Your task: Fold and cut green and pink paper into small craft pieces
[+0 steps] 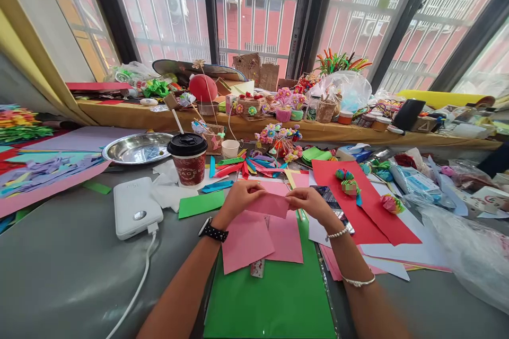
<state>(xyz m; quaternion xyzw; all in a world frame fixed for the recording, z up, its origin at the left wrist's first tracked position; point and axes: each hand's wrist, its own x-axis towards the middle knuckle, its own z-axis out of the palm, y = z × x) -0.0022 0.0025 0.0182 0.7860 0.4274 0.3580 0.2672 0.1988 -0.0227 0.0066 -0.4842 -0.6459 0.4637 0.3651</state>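
My left hand (237, 199) and my right hand (308, 202) pinch the two ends of a small folded pink paper (270, 205), held just above the table. Both hands are closed on it. Below it lie two more pink paper squares (260, 241), resting on a large green sheet (274, 296). A black watch sits on my left wrist and bead bracelets on my right wrist.
A lidded red coffee cup (190, 159) stands ahead on the left, beside a white power bank (134, 206) with its cable. A steel bowl (137, 148), red paper sheets (366, 201), coloured paper strips (246, 165), paper flowers (278, 137) and plastic bags (469, 243) crowd the table.
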